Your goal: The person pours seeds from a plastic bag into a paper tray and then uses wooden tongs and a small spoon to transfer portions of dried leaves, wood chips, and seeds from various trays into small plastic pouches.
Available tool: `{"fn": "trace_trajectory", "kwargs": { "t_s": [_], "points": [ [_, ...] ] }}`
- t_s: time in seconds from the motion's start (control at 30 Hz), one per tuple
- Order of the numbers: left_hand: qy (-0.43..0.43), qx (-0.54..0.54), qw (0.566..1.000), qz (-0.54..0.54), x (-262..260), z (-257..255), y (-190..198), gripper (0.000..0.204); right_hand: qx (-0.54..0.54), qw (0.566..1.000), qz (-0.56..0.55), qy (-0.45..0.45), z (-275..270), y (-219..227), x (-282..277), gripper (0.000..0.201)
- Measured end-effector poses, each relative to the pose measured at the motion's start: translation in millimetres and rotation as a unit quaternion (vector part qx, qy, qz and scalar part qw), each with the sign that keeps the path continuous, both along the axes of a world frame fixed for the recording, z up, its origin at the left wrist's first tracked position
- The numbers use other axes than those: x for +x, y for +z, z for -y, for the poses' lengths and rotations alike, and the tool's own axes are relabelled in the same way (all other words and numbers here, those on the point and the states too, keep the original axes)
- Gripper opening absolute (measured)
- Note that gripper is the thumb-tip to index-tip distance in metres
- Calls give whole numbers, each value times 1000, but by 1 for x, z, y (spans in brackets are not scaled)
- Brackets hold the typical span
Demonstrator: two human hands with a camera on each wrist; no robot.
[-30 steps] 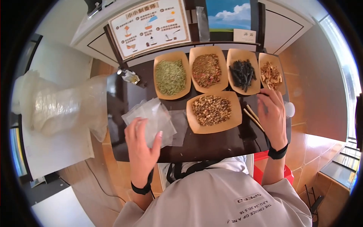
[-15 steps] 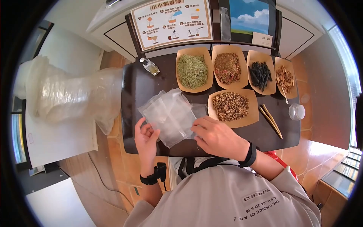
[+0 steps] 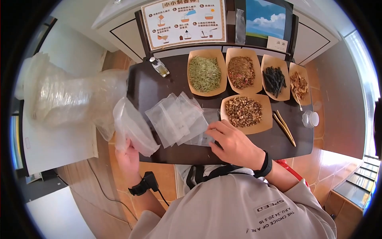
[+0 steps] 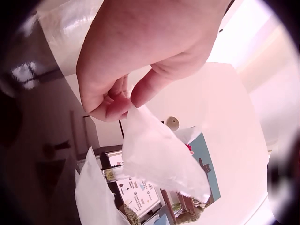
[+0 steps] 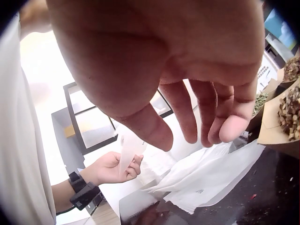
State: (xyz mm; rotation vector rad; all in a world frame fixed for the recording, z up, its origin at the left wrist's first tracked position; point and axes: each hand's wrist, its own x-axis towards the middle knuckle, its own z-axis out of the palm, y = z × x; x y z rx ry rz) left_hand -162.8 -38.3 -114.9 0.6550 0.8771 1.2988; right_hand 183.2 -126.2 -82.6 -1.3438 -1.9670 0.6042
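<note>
Pinching one thin bag (image 3: 135, 129) by its lower end, the left hand (image 3: 128, 160) is at the near left edge of the table (image 3: 260, 144), with the thumb against the curled fingers. This bag is translucent and whitish, and it leans up from the grip, apart from the pile. The right hand (image 3: 235, 146) is just beside the right side of the pile (image 3: 172, 121), palm turned down. Its fingers are loosely bent, the thumb is apart from them, and I see no thing grasped there; whether the fingertips touch the pile, I cannot tell. The flat bags of the pile overlap one another like a fan, lying on the table between both hands.

Near the right hand stands the front tray (image 3: 258, 129), which has brown bits inside. Behind it are four more trays in a row: green herb (image 3: 204, 73), reddish-brown mix (image 3: 241, 72), black sticks (image 3: 274, 81) and light brown chips (image 3: 298, 83). The tweezers (image 3: 290, 138) lie right of the front tray, and near them is a clear jar (image 3: 310, 118). At the far left corner there is a small bottle (image 3: 160, 67), below the poster (image 3: 185, 24)
</note>
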Motion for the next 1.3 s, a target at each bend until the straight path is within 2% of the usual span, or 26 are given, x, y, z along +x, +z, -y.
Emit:
{"fn": "trace_trajectory", "kwargs": {
  "t_s": [0.07, 0.17, 0.3, 0.37, 0.47, 0.5, 0.53, 0.57, 0.6, 0.63, 0.67, 0.73, 0.87, 0.93, 0.97, 1.0, 1.07, 1.1, 1.13, 1.2, 1.27, 1.3],
  "points": [
    [-18, -10, 998, -55, -14, -1, -2, 37, -12, 1000, -4, 17, -1, 0, -5, 20],
    [-13, -9, 999, -52, -12, 2, -1, 37, -6, 999, -3, 33, -3, 0, -11, 17],
    [6, 21, 999, -37, -14, 9, -15, 34, -27, 999, -2, 36, -2, 1, -11, 22],
    [16, 130, 991, 39, -22, 10, -29, 23, -36, 999, 2, 38, 0, 0, -10, 22],
    [-25, 194, 981, -2, -1, 14, -2, 23, -45, 998, 0, 38, 1, -1, -8, 21],
    [71, 88, 993, -46, -2, 9, -5, 15, -53, 997, -21, 43, 1, -1, -7, 19],
    [74, 89, 992, -45, -2, 8, -7, 15, -61, 996, -44, 48, 1, 0, -8, 16],
    [50, 182, 977, -96, 1, 8, -11, 15, -60, 996, -43, 51, 0, 3, -9, 16],
    [26, 272, 951, -145, 13, 9, -7, 15, -95, 988, -116, 46, 0, 9, -11, 17],
    [59, 293, 935, -192, 31, 12, 3, 13, -131, 972, -189, 40, 0, 15, -12, 18],
    [59, 294, 935, -192, 47, 15, 14, 13, -130, 972, -189, 40, -1, 19, -12, 18],
    [78, 350, 901, -245, 74, 20, 27, 12, -146, 953, -260, 45, -2, 25, -11, 19],
    [77, 386, 880, -264, 99, 28, 27, 11, -93, 957, -274, 34, 0, 26, -8, 19],
    [92, 405, 858, -302, 108, 29, 29, 11, -154, 915, -372, -7, 1, 21, -4, 18],
    [92, 406, 858, -301, 110, 29, 30, 11, -182, 879, -440, -27, 2, 22, -4, 21],
    [74, 403, 862, -299, 113, 30, 32, 12, -180, 880, -439, -28, 2, 21, -1, 21],
    [53, 403, 865, -293, 118, 32, 36, 14, -250, 803, -541, -2, 2, 19, 7, 24],
    [27, 404, 864, -299, 121, 34, 40, 16, -259, 782, -567, -27, 1, 21, 7, 29],
    [0, 405, 862, -304, 123, 35, 43, 18, -254, 783, -566, -30, 1, 18, 7, 29],
    [4, 415, 857, -305, 129, 35, 48, 17, -177, 862, -459, -125, 1, 8, 9, 33],
    [35, 378, 876, -296, 136, 35, 54, 14, -163, 871, -438, -152, 3, 8, 16, 28],
    [33, 381, 876, -295, 137, 34, 58, 14, -224, 868, -428, -110, 7, 6, 25, 24]
  ]
}}
